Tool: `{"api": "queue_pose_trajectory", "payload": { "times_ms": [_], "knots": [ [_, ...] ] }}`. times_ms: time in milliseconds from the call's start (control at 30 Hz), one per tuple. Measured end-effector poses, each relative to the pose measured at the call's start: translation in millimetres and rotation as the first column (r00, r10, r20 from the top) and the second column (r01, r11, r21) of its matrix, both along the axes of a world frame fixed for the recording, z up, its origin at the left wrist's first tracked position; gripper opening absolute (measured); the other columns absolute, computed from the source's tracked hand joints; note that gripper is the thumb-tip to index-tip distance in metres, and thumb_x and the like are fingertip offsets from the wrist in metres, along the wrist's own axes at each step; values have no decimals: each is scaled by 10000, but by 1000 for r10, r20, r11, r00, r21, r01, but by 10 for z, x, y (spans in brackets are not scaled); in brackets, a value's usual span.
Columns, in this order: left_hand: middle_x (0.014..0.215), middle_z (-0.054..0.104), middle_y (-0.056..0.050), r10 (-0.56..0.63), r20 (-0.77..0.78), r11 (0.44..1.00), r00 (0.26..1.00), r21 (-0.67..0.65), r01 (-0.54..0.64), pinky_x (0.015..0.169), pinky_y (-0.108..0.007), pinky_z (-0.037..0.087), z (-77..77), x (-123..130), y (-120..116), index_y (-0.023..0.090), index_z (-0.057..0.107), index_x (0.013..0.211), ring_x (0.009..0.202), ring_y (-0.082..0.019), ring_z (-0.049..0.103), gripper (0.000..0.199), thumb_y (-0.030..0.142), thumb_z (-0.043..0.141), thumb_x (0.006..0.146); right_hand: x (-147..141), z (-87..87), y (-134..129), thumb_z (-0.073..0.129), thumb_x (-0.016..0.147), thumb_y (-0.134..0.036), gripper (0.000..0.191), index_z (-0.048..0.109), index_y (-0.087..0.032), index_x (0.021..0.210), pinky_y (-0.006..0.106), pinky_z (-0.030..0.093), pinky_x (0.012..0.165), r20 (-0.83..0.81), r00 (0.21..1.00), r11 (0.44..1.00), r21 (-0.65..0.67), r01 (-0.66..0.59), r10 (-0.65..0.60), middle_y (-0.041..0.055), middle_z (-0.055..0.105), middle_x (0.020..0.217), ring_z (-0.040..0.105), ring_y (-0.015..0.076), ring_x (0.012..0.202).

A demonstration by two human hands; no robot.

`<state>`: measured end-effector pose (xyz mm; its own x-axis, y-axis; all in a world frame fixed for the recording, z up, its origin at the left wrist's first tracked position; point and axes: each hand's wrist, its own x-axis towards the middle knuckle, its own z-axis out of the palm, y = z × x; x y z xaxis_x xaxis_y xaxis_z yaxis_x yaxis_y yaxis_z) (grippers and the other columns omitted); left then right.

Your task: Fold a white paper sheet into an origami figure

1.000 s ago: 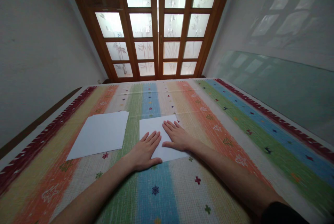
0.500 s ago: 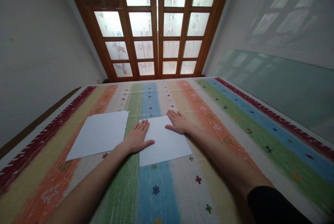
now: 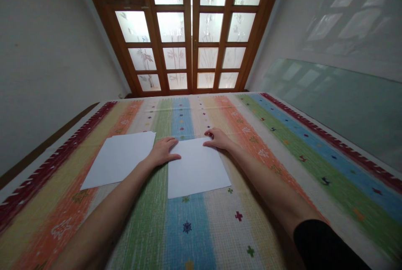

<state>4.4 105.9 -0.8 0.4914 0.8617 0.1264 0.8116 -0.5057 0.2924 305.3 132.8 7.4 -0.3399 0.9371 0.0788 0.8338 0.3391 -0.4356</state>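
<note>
Sheet of white paper (image 3: 197,169), flat on a surface (image 3: 188,245) covered in striped cloth, roughly midway between the surface's left and right edges. By the sheet's far left corner, left hand (image 3: 161,151), open, thumb over the paper. By its far right corner, right hand (image 3: 217,139), fingers curled; cannot tell whether gripping. Nearer the surface's left edge, more paper (image 3: 117,161). Beyond its far edge, wooden doors (image 3: 169,8).
</note>
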Motion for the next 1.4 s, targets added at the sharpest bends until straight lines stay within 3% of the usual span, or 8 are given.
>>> {"api": "queue_pose_trajectory", "payload": {
  "times_ms": [467,633,733,867,933,1067,1233,1400],
  "knots": [
    [1229,630,-157,130,278,991,952,-48,-122,946,-439,485,39,-13,128,139,458,1388,1080,-278,628,734,432,700,760,-118,462,170,619,756,-219,113,694,-142,791,226,375,579,-114,991,986,-143,-84,68,-11,615,665,536,119,618],
    [1095,694,-150,307,769,950,560,-278,-138,826,-418,552,180,-32,132,123,356,1448,923,-252,691,899,463,747,713,-41,817,122,607,791,-283,169,701,-149,830,253,427,664,-374,922,990,132,-56,102,10,659,732,580,139,696],
    [987,734,-124,220,899,975,379,-195,-105,816,-409,564,375,-23,94,120,554,1289,887,-240,705,776,513,775,657,46,997,8,636,798,-337,174,700,-175,795,293,464,693,-522,839,907,411,87,156,8,674,716,599,156,703],
    [849,762,-71,139,904,975,404,-53,-217,781,-380,580,650,-25,-128,151,738,887,786,-215,713,383,480,763,691,222,1049,-307,660,825,-387,164,681,-226,802,345,511,751,-595,768,759,607,236,237,8,696,773,637,175,758],
    [853,772,-37,-2,796,923,606,235,-305,790,-352,584,721,-34,-325,196,755,877,800,-194,725,204,376,706,792,342,947,-504,667,835,-376,141,662,-240,798,381,527,807,-569,770,744,639,193,289,17,702,805,662,197,828],
    [1026,766,-31,-380,378,791,844,607,84,840,-309,581,586,-50,-707,236,737,1001,939,-172,727,181,186,619,874,595,541,-856,609,873,-298,112,654,-247,784,440,516,869,-306,904,756,654,-28,298,42,722,806,682,234,910],
    [1023,764,-67,-480,170,795,861,499,345,826,-338,600,120,-59,-904,225,708,1070,979,-195,722,241,185,508,941,701,71,-1156,477,930,-282,239,697,-230,1006,464,471,948,53,957,864,418,-282,286,99,734,1035,655,243,1046],
    [1030,760,-82,-526,69,773,848,454,443,811,-333,604,-77,-37,-969,212,699,1083,978,-201,722,254,182,481,956,603,-102,-1306,480,912,-303,417,598,-208,1301,503,387,1059,175,915,858,319,-403,364,124,627,1315,549,277,1250]
  ]
}}
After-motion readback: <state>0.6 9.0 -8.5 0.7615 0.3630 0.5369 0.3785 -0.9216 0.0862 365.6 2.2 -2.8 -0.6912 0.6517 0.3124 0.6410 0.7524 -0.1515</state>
